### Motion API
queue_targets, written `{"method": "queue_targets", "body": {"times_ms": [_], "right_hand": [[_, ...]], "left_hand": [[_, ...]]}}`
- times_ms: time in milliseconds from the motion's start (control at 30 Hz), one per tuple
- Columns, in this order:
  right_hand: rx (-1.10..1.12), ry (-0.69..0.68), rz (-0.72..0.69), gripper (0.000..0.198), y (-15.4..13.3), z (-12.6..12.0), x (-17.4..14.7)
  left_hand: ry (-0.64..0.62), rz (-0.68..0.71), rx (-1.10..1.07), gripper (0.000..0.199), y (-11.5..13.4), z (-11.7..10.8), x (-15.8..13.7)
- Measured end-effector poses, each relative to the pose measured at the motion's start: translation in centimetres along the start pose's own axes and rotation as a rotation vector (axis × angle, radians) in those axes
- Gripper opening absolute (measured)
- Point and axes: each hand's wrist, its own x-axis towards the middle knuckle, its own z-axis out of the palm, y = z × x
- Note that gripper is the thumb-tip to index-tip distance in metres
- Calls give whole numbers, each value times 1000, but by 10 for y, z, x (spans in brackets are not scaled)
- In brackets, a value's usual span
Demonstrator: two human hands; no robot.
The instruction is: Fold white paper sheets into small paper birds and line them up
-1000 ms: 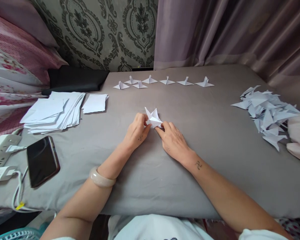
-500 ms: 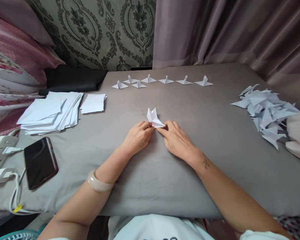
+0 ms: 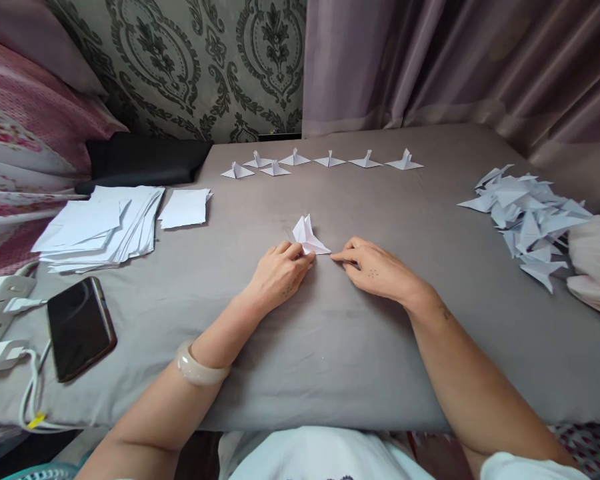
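Note:
A white folded paper crane point(image 3: 309, 239), with upright points and a flap spread to the right, rests on the grey cloth in front of me. My left hand point(image 3: 283, 270) is closed on its near left edge, pinching the paper with thumb and fingers. My right hand point(image 3: 375, 267) lies just to the right, index finger stretched out so that its tip touches or nearly touches the crane's right point. The other fingers of that hand are loosely curled, and nothing shows in them.
Several folded paper cranes point(image 3: 330, 160) stand in a row at the back. A heap of folded paper point(image 3: 527, 213) lies right. Stacked paper sheets point(image 3: 100, 230), a smaller stack point(image 3: 184, 208), a phone point(image 3: 81, 330), a power strip point(image 3: 3, 303) and a black cloth point(image 3: 145, 159) are left.
My right hand has let go of the crane's right side and slid right along the flap to its tip. My left hand keeps its hold.

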Motion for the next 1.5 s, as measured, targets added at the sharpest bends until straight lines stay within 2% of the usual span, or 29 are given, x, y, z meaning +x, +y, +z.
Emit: {"method": "queue_targets", "body": {"times_ms": [400, 500, 667, 800, 933, 1033, 1133, 1233, 1367, 1433, 1500], "right_hand": [[62, 47, 31, 35, 5, 2, 7], [75, 114, 91, 30, 6, 9, 12], [252, 307, 153, 25, 6, 27, 25], [315, 415, 79, 26, 8, 39, 32], [330, 433, 33, 25, 10, 45, 36], [429, 458, 38, 23, 11, 45, 38], [625, 533, 62, 26, 12, 40, 39], [803, 628, 81, 35, 9, 34, 36], [852, 700, -32, 34, -6, 29, 29], [825, 680, -89, 31, -15, 30, 25], [799, 640, -120, 29, -24, 33, 23]], "left_hand": [[12, 17, -5, 35, 0, 6, 3], [59, -27, -30, 30, 1, 8, 1], [128, -226, -61, 28, -1, 12, 2], [155, -227, -47, 26, -4, 14, 5], [215, -225, -19, 24, -8, 15, 4], [295, -180, -56, 25, -11, 15, 7], [483, -217, -228, 20, -14, 8, 12], [659, -437, -584, 21, -13, -6, 15], [613, -731, -1174, 27, -8, -22, 10], [588, -808, -1310, 27, -5, -23, 7], [588, -862, -1349, 27, -4, -18, 4]]}}
